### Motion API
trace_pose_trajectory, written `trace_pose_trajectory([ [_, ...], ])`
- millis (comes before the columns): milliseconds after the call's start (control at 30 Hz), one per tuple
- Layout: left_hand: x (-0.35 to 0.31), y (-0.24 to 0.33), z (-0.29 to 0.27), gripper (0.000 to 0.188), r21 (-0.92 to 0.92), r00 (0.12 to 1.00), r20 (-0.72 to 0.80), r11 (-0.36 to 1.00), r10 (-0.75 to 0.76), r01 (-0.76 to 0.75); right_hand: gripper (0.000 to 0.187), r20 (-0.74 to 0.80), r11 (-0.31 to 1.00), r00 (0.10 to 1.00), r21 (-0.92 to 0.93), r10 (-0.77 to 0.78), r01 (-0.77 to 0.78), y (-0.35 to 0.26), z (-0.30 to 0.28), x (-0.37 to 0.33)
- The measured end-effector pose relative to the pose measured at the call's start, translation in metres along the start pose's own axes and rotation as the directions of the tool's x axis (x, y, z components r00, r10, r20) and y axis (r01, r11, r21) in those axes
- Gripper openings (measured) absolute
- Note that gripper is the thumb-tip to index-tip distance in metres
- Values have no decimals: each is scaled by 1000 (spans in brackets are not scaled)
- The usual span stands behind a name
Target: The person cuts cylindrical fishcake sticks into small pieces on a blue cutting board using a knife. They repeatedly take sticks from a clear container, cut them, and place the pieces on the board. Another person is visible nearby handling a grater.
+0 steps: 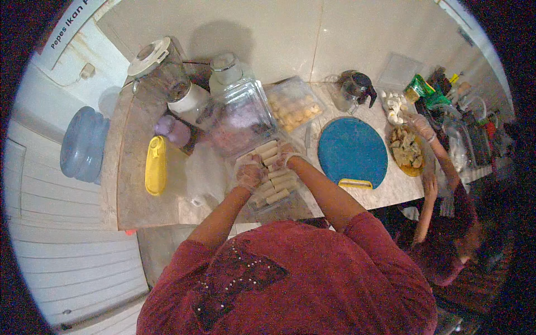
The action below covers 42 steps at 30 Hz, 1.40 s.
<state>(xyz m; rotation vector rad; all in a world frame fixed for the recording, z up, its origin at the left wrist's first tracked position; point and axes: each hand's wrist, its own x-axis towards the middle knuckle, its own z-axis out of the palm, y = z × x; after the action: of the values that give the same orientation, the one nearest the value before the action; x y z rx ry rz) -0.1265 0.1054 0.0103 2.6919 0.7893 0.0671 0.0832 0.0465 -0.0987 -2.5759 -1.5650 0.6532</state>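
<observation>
Pale spring rolls (277,196) lie in rows in a clear plastic tray (301,210) near the counter's front edge. My left hand (250,173), in a thin clear glove, is at the tray's left side, with its fingers curled at the rolls. Opposite it, my gloved right hand (286,156) reaches in from the right with bent fingers. One spring roll (270,159) lies between my two hands, and both seem closed on its ends. My fingertips are partly hidden by the gloves and the backs of my hands.
Clear containers (241,114) and a box of yellowish pieces (295,106) stand behind the tray. Left are a blender (187,100) and a yellow-lidded container (156,166). Right lies a round blue board (353,151). Another person's gloved hand (422,128) is by an orange food plate (412,168).
</observation>
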Motion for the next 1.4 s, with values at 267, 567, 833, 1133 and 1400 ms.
trace_pose_trajectory([
  [267,0,-11,31,44,11,999,-51,1000,5,-5,89,89,998,994,-2,-68,69,4,-30,8],
  [567,-1,-3,6,42,-63,1000,-9,998,26,-26,75,96,998,995,-52,-34,39,-3,-67,15],
  [833,7,-12,31,56,65,999,25,998,-24,23,66,-4,987,987,40,-158,158,-35,-89,-3],
  [1133,18,-23,51,50,143,997,61,989,40,-49,59,131,949,941,-4,-311,315,-55,-87,-18],
  [1400,52,-68,106,38,-198,991,114,979,70,-46,61,-89,938,986,306,-142,163,-64,-101,-41],
])
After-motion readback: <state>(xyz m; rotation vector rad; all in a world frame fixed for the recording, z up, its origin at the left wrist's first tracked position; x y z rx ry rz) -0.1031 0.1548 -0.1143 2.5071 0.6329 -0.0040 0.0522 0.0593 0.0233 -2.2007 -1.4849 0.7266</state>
